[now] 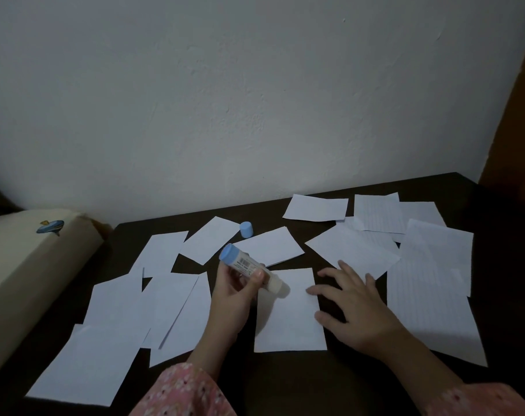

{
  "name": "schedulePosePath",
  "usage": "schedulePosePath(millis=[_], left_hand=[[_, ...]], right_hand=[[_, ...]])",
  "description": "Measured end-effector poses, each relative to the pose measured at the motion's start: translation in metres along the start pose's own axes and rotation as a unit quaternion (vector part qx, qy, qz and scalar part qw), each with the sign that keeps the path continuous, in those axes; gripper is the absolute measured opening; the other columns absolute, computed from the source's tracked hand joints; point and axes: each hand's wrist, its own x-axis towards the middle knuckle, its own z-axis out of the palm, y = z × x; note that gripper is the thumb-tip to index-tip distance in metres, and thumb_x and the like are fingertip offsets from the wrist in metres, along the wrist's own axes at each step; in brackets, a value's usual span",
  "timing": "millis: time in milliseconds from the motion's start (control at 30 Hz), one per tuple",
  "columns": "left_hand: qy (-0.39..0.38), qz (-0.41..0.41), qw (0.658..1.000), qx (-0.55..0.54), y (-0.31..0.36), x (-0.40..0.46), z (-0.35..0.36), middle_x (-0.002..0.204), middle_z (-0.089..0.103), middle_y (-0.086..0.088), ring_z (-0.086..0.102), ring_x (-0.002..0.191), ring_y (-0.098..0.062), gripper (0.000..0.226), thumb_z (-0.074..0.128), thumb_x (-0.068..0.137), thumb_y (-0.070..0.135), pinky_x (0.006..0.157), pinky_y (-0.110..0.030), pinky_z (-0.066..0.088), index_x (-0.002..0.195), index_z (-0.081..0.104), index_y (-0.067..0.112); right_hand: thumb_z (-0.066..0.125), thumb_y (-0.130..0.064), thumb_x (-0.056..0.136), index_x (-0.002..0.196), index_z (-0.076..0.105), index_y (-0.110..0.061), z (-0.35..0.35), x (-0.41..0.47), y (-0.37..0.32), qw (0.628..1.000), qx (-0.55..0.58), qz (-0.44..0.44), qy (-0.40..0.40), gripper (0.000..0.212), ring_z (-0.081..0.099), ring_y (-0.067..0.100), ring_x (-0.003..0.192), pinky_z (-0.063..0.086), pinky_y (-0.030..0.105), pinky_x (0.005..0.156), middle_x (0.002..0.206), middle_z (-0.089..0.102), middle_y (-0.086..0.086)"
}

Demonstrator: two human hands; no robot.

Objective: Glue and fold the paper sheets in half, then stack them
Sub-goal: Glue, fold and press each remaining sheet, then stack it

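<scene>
The sheet being glued (pixel 289 319) lies flat near the front edge of the dark desk (pixel 285 382), about midway along it, with its long sides running front to back. The glue stick (pixel 250 270) is tilted over the sheet's rear left corner, its pale uncapped tip touching or just above the paper there and its blue base pointing up and to the left. The left hand (pixel 234 291) grips the stick, fingers and thumb curled round the barrel. The right hand (pixel 356 304) lies flat with fingers spread and straight; its fingertips press on the sheet's right edge while the palm rests on the desk beside it.

The blue cap (pixel 246 229) stands by itself toward the back edge, between two small sheets and apart from the stick. A folded sheet (pixel 270 247) lies just behind the stick. More loose sheets (pixel 162 304) overlap across the left half of the desk, the largest reaching the front left corner. Lined sheets (pixel 429 283) are spread over the right half, some overlapping toward the back right corner. Pink patterned sleeves (pixel 183 394) cover both wrists at the front edge. A cream cushion (pixel 30 265) with a small blue picture sits beyond the desk's left edge, against the pale wall (pixel 255 100).
</scene>
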Motion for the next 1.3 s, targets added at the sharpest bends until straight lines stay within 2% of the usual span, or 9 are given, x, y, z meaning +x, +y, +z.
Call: schedulePosePath(millis=[133, 433, 633, 833, 933, 1000, 1100, 1200, 1300], left_hand=[[-0.07, 0.011, 0.996, 0.05, 0.005, -0.011, 0.009, 0.116, 0.056, 0.014, 0.058, 0.102, -0.003, 0.042, 0.067, 0.084, 0.021, 0.072, -0.019, 0.053, 0.115, 0.044, 0.039], [-0.187, 0.044, 0.969, 0.154, 0.007, -0.028, 0.015, 0.114, 0.054, 0.024, 0.053, 0.108, 0.003, 0.049, 0.072, 0.081, 0.023, 0.079, -0.011, 0.045, 0.112, 0.043, 0.047], [-0.234, 0.082, 0.944, 0.216, 0.008, -0.027, 0.01, 0.109, 0.058, 0.026, 0.053, 0.106, 0.006, 0.046, 0.072, 0.082, 0.021, 0.083, -0.011, 0.046, 0.11, 0.047, 0.047], [-0.215, 0.066, 0.948, 0.225, 0.013, -0.022, -0.006, 0.111, 0.054, 0.023, 0.053, 0.105, 0.002, 0.047, 0.073, 0.08, 0.024, 0.08, -0.004, 0.041, 0.11, 0.044, 0.047], [-0.204, 0.047, 0.956, 0.207, 0.008, -0.019, -0.017, 0.117, 0.058, 0.015, 0.054, 0.114, -0.012, 0.052, 0.077, 0.075, 0.035, 0.094, -0.021, 0.045, 0.118, 0.048, 0.041], [-0.193, 0.045, 0.96, 0.198, 0.005, -0.019, -0.023, 0.115, 0.061, 0.009, 0.056, 0.113, -0.015, 0.055, 0.076, 0.07, 0.04, 0.093, -0.027, 0.047, 0.118, 0.051, 0.036], [-0.178, 0.04, 0.965, 0.19, 0.004, -0.02, -0.027, 0.113, 0.062, 0.009, 0.057, 0.111, -0.012, 0.05, 0.074, 0.072, 0.033, 0.085, -0.019, 0.046, 0.115, 0.051, 0.038], [-0.165, 0.033, 0.969, 0.18, 0.002, -0.019, -0.031, 0.114, 0.062, 0.006, 0.057, 0.112, -0.013, 0.049, 0.076, 0.075, 0.029, 0.089, -0.024, 0.048, 0.116, 0.051, 0.039], [-0.143, 0.031, 0.977, 0.157, 0.0, -0.018, -0.03, 0.117, 0.059, 0.008, 0.056, 0.112, -0.012, 0.051, 0.075, 0.077, 0.025, 0.085, -0.022, 0.049, 0.118, 0.048, 0.039]], right_hand=[[0.05, -0.057, 0.089, 0.143, 0.031, -0.047, 0.002, 0.0, 0.003, 0.999, -0.021, 0.006, -0.037, 0.059, -0.017, 0.016, 0.147, -0.014, 0.057, 0.113, 0.159, 0.006, -0.015], [0.052, -0.067, 0.083, 0.149, 0.018, -0.043, 0.004, 0.001, 0.006, 0.997, -0.041, 0.011, -0.065, 0.079, -0.017, 0.015, 0.147, -0.014, 0.058, 0.113, 0.16, -0.002, -0.017], [0.053, -0.066, 0.082, 0.149, 0.019, -0.041, 0.006, 0.002, 0.005, 0.997, -0.049, 0.009, -0.058, 0.079, -0.016, 0.017, 0.147, -0.014, 0.058, 0.113, 0.16, -0.002, -0.016], [0.055, -0.062, 0.082, 0.148, 0.021, -0.041, 0.007, 0.001, 0.005, 0.997, -0.047, 0.015, -0.053, 0.077, -0.017, 0.017, 0.147, -0.014, 0.057, 0.112, 0.16, 0.0, -0.016], [0.055, -0.063, 0.082, 0.148, 0.022, -0.04, 0.009, 0.0, 0.006, 0.998, -0.041, 0.013, -0.046, 0.077, -0.016, 0.016, 0.147, -0.013, 0.056, 0.113, 0.159, 0.001, -0.017], [0.056, -0.063, 0.081, 0.147, 0.023, -0.04, 0.009, 0.0, 0.006, 0.998, -0.039, 0.015, -0.045, 0.077, -0.016, 0.015, 0.147, -0.013, 0.056, 0.113, 0.159, 0.002, -0.017], [0.057, -0.063, 0.081, 0.146, 0.025, -0.04, 0.007, 0.001, 0.005, 0.998, -0.035, 0.018, -0.047, 0.077, -0.014, 0.015, 0.147, -0.012, 0.056, 0.114, 0.159, 0.004, -0.017], [0.058, -0.062, 0.08, 0.145, 0.026, -0.039, 0.005, 0.002, 0.003, 0.998, -0.029, 0.021, -0.048, 0.076, -0.013, 0.016, 0.147, -0.012, 0.057, 0.114, 0.159, 0.004, -0.017], [0.059, -0.061, 0.081, 0.146, 0.026, -0.038, 0.005, 0.002, 0.001, 0.998, -0.029, 0.023, -0.049, 0.076, -0.013, 0.017, 0.147, -0.012, 0.057, 0.114, 0.159, 0.004, -0.016]])
